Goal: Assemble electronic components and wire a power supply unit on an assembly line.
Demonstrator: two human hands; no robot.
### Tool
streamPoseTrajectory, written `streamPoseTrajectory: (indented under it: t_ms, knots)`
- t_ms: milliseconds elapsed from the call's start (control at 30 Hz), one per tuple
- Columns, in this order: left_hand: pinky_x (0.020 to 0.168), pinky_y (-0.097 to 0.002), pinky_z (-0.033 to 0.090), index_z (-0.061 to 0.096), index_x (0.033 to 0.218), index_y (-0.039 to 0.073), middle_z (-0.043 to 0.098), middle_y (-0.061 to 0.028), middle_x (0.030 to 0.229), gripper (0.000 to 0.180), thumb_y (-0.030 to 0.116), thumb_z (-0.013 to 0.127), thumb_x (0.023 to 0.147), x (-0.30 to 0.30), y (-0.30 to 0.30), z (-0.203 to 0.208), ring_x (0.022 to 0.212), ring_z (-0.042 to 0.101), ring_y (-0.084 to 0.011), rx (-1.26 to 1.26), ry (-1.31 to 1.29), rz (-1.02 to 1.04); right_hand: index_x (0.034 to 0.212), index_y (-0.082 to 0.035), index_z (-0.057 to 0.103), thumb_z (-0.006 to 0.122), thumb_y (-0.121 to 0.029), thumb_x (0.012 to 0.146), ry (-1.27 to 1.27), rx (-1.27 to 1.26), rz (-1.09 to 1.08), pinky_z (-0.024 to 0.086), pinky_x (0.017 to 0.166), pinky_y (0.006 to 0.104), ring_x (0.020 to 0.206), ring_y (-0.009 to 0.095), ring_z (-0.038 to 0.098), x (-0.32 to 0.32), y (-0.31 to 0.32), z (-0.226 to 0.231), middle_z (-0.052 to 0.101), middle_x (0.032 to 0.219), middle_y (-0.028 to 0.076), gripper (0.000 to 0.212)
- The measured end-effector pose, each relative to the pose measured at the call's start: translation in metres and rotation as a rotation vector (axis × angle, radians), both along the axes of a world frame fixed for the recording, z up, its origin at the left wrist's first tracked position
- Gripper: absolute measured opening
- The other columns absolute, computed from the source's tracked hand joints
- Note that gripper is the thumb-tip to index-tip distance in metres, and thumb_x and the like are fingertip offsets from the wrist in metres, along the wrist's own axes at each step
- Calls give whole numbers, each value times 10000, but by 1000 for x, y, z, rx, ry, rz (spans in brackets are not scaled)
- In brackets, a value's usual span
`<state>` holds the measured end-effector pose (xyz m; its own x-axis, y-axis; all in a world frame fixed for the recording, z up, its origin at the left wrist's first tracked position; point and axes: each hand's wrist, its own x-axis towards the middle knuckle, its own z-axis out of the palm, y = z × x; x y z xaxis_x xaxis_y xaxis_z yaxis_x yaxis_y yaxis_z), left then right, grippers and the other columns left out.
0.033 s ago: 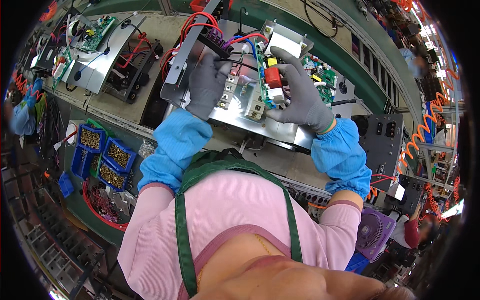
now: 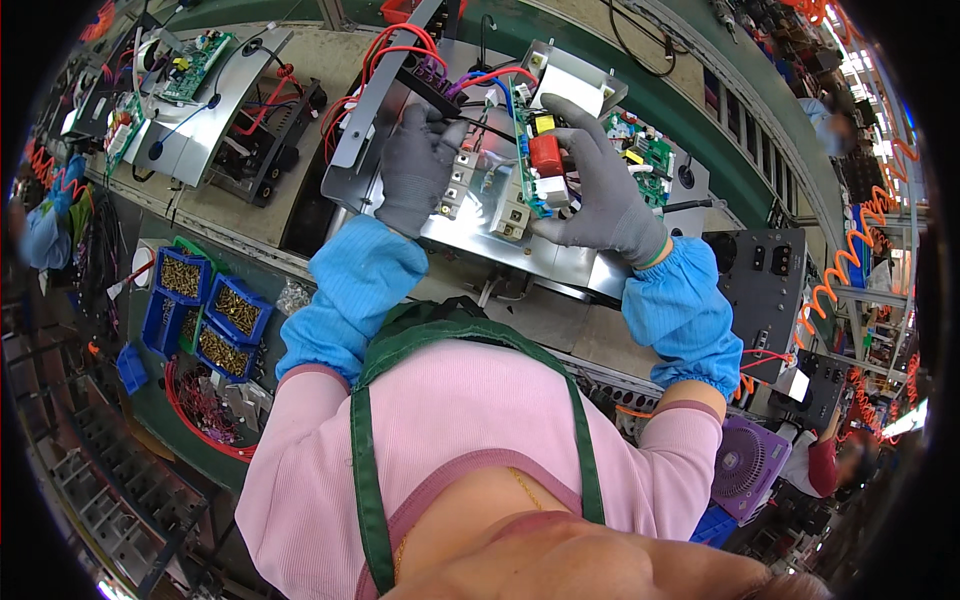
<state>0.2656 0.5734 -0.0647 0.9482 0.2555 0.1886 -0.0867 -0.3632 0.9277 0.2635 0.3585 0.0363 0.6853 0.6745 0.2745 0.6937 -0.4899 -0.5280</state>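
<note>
My left hand (image 2: pixel 415 178), in a grey glove, is closed with its fingers bent round a thin black cable (image 2: pixel 490 128) above the metal chassis plate (image 2: pixel 470 235). That cable runs rightward to a green circuit board (image 2: pixel 524 150) standing on edge. My right hand (image 2: pixel 608 195), also gloved, grips this board from the right, thumb low and fingers over the top. A red block component (image 2: pixel 545 156) and a yellow one (image 2: pixel 545 123) show between its fingers. Pale terminal modules (image 2: pixel 511 215) sit on the plate under the board. The left fingertips are partly hidden.
A dark upright metal panel (image 2: pixel 365 125) with red wires (image 2: pixel 405 50) stands by my left hand. Another green board (image 2: pixel 645 160) lies right. Blue bins of screws (image 2: pixel 235 310) are at left, near a second chassis (image 2: pixel 225 90). A purple fan (image 2: pixel 745 460) is at lower right.
My left hand has shifted very slightly to the right, with the cable at its fingertips. My right hand and the board look unmoved.
</note>
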Motion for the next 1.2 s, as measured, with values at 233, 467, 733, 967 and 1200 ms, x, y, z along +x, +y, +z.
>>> streamPoseTrajectory:
  t_ms: [233,467,733,967,1200]
  knots:
    - [723,-368,513,543,1142,45,663,-146,951,353,247,626,865,-2,-10,-21,833,660,-285,69,-150,-152,1144,-28,463,804,-254,554,-27,19,13,513,862,386,1073,325,569,2,0,-1,378,1364,174,719]
    - [762,-379,498,632,1086,81,645,-133,967,244,199,582,878,12,-9,1,857,627,-313,161,-86,-345,1146,-37,472,803,-259,549,12,14,-9,507,866,389,1080,336,561,0,0,0,398,1349,176,718]
    - [790,-384,514,603,926,33,590,-132,1004,201,-9,568,733,-16,-4,7,925,595,-307,140,-193,-474,1169,-21,468,805,-224,529,71,-34,-6,447,979,403,1212,340,467,2,-2,0,365,1381,190,751]
    - [777,-342,505,628,1011,45,638,-135,913,250,5,590,768,-13,-2,20,895,629,-257,245,-358,-392,1156,-24,478,807,-214,532,79,-40,-41,477,928,410,1178,348,495,1,-1,-1,389,1362,191,730]
    - [763,-297,478,612,1133,53,606,-107,922,302,234,612,892,-5,-6,-11,821,593,-194,-421,-132,-347,1136,-27,482,797,-338,556,-154,-421,-22,491,900,424,1157,352,482,-8,13,-3,369,1388,148,729]
